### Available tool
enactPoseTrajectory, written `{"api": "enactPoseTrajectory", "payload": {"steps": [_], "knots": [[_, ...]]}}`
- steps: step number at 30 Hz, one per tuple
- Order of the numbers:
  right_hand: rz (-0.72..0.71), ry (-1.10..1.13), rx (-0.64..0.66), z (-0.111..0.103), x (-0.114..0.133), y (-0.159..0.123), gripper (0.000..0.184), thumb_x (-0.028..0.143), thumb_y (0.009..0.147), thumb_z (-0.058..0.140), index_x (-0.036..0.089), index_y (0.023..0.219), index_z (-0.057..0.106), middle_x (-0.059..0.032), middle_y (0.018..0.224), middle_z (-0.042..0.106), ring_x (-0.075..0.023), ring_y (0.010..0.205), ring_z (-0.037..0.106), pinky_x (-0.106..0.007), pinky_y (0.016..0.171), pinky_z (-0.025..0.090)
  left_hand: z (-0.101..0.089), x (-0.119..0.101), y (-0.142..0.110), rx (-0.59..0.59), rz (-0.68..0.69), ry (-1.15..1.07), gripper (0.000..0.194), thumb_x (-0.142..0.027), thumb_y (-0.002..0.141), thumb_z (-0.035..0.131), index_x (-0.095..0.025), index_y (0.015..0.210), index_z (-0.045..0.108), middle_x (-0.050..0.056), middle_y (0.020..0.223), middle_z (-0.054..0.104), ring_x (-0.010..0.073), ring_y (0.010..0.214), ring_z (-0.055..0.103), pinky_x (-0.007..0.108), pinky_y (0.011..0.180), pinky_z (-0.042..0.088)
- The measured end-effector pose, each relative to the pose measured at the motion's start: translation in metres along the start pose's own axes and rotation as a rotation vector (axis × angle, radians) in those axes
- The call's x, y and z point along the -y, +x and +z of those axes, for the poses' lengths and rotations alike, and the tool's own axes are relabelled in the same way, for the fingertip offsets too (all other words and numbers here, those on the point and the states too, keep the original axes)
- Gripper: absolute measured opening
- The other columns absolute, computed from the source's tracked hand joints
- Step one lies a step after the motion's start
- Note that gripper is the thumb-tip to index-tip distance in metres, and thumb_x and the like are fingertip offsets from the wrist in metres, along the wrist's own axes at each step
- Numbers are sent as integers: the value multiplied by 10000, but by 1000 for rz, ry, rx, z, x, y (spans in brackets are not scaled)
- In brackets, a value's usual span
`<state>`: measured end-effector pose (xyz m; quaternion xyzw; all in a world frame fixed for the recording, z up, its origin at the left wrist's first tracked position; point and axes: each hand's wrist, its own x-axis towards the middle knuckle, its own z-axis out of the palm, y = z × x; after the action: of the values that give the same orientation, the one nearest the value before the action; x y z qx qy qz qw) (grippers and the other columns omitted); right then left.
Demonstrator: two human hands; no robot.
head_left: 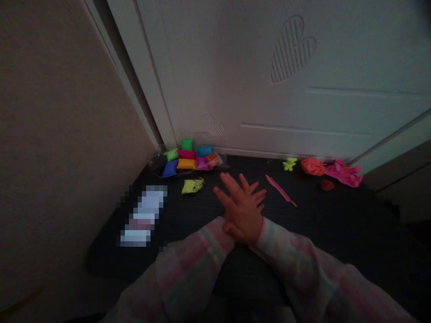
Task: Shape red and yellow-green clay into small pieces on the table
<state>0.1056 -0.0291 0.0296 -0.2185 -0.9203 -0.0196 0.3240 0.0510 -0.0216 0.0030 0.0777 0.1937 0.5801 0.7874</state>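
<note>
My right hand (241,213) lies flat across the back of my left hand (258,195), and the two cross over the middle of the dark table (188,220). The right fingers are stretched out and spread. Only the left fingers show, poking out apart at the right side; the left palm is hidden, so I cannot see what lies under it. Two slim pink modelling tools (281,190) rest just right of the hands. To their left is an opened yellow clay packet (192,186).
Several coloured clay packets (186,164) in clear plastic sit at the back left. A pixelated bright rectangle (144,215) is at the left. At the back right are a small yellow figure (289,164), a crumpled orange thing (312,166), a pink one (344,172) and a brown lump (326,185).
</note>
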Motion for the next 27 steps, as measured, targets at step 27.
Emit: {"api": "enactPoseTrajectory", "payload": {"steps": [27], "knots": [[292, 67, 10, -11, -26, -47, 155, 257, 723, 533, 215, 865, 576, -30, 1013, 583, -198, 1035, 456, -466, 963, 233, 3, -28, -21, -13, -292, 78, 466, -463, 811, 260, -96, 870, 541, 64, 727, 566, 119, 629, 546, 217, 544, 424]]}}
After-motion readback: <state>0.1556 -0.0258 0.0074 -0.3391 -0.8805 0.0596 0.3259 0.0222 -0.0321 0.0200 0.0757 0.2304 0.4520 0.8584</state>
